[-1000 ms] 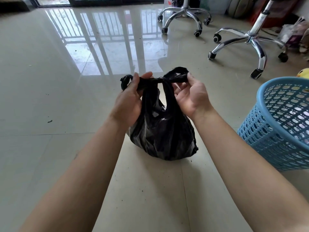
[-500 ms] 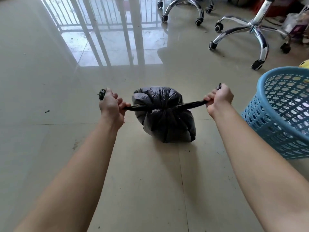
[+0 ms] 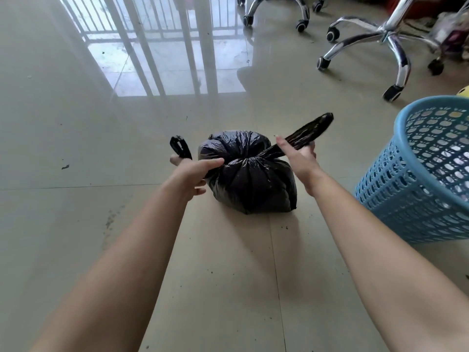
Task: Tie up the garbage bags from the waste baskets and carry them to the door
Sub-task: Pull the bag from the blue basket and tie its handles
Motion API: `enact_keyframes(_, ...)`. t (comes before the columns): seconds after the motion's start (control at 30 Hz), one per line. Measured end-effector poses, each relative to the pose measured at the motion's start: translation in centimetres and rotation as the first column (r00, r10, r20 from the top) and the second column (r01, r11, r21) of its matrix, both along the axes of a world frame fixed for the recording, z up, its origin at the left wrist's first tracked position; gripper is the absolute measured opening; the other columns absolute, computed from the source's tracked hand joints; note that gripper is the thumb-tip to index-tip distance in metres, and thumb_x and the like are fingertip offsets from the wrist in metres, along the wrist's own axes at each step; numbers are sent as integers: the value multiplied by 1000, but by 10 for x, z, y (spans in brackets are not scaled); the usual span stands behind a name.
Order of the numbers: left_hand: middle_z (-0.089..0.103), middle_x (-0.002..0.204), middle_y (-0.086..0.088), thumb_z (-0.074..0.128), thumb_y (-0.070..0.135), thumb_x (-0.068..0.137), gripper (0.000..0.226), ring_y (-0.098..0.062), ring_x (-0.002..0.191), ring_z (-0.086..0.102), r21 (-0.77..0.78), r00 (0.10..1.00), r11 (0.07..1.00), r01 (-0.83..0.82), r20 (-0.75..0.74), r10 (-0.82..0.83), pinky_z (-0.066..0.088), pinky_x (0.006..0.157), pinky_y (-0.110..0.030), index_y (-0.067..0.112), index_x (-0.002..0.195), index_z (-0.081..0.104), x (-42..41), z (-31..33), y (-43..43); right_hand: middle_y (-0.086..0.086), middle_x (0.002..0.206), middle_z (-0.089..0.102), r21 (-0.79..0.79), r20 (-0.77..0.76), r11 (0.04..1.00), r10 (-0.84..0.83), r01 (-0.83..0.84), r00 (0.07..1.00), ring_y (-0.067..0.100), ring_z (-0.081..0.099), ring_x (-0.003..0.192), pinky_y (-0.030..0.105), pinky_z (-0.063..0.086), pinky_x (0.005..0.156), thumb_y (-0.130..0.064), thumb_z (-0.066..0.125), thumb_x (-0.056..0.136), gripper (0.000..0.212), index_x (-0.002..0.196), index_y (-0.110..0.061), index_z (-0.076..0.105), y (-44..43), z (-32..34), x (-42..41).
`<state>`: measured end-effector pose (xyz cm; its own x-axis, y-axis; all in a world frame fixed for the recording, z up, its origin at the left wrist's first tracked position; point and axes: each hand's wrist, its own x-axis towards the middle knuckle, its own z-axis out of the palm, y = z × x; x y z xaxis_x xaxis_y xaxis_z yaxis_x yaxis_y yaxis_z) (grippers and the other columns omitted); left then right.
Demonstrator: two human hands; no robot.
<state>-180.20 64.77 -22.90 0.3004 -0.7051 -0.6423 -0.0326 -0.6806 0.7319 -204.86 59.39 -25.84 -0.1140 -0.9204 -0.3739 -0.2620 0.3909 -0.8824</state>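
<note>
A full black garbage bag (image 3: 251, 184) sits on the tiled floor in front of me, cinched at its top by a first knot. My left hand (image 3: 193, 174) grips the bag's left handle strip, whose looped end (image 3: 180, 147) sticks up past my fingers. My right hand (image 3: 298, 158) holds the right handle strip (image 3: 308, 132), which slants up and to the right. Both hands are close against the bag's sides.
A blue perforated waste basket (image 3: 421, 179) stands at the right, tilted toward me. Two chrome office-chair bases on castors (image 3: 388, 39) (image 3: 275, 7) stand at the back right. A yellow object (image 3: 463, 91) peeks behind the basket. Small crumbs dot the floor.
The hands first crossed the two handles over the bag, then pulled them wide apart to tighten the knot. Now both hands have come back in toward the bag, still holding the handles.
</note>
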Motion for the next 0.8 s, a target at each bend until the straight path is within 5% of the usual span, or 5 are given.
enact_keyframes(0.13, 70, 88, -7, 82, 4, 73, 54, -11, 65, 64, -86, 967, 988, -130, -233, 107, 49, 50, -19, -4, 121, 57, 5, -18, -11, 7, 157, 25, 108, -139, 990, 108, -93, 984, 29, 27, 146, 48, 25, 120, -89, 45, 72, 112, 152, -12, 28, 4, -10, 6)
enact_keyframes(0.27, 73, 79, -6, 65, -14, 83, 17, -14, 76, 69, -304, 868, 908, -287, -483, 113, 54, 67, -17, 2, 84, 64, -2, -11, -13, 3, 143, 50, -47, -147, 990, 121, -129, 982, 25, 45, 136, 46, 36, 114, -90, 41, 69, 97, 133, -18, 55, 0, -11, 17)
enact_keyframes(0.47, 72, 81, 4, 71, 7, 89, 9, -6, 72, 67, -542, 987, 825, -157, -101, 121, 55, 70, -20, 16, 87, 72, -26, -16, -14, -21, 97, 65, -354, -41, 935, 18, -32, 999, -11, 57, 92, 26, 45, 97, -38, 65, 95, 15, 104, -27, 65, -7, -10, 28)
enact_keyframes(0.6, 69, 87, -10, 62, 35, 94, 23, -20, 79, 61, -679, 978, 734, 2, 155, 141, 50, 77, -37, 23, 75, 69, -32, -7, -30, -8, 66, 44, -414, 33, 910, -22, 34, 999, 6, 42, 57, 23, 37, 60, -37, 57, 99, 24, 90, -16, 52, -15, 2, 39)
enact_keyframes(0.8, 65, 62, 0, 43, 27, 105, 31, -17, 61, 62, -820, 968, 570, 60, 186, 166, 50, 69, -32, 10, 82, 55, -50, 23, -47, -11, 77, 46, -471, 48, 863, -183, 184, 982, -8, 48, 61, 9, 37, 64, -31, 43, 106, 17, 100, -15, 42, -29, 34, 54)
